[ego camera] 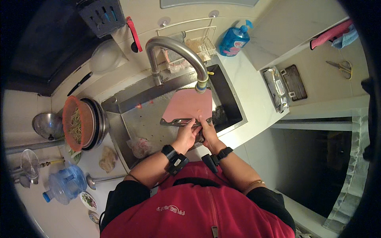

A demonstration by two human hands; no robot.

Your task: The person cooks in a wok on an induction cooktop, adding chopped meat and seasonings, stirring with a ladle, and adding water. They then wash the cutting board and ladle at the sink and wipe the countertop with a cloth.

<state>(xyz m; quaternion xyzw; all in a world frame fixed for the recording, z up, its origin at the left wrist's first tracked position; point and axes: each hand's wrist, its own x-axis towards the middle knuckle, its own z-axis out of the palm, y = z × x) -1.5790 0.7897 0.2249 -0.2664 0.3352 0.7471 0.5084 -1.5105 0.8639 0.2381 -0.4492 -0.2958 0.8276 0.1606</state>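
Observation:
A pink cutting board (189, 104) with a dark rim and a handle slot is tilted over the stainless steel sink (140, 117). Its near edge is gripped by my left hand (187, 136) beside the slot and by my right hand (209, 134) at the right corner. Both thumbs lie along that edge, while most fingers are hidden. A small orange scrap clings to the board near my right thumb. Above its far end hangs the outlet of the curved steel faucet (178, 43). Something dark and brownish shows between my hands, too unclear to name.
A plastic bag (141, 147) with pinkish contents lies in the sink's near left corner. Left are an orange basket (69, 122) of sprouts on stacked bowls and a blue water jug (68, 184). Behind stand a wire rack (208, 44) and a blue pump bottle (235, 40).

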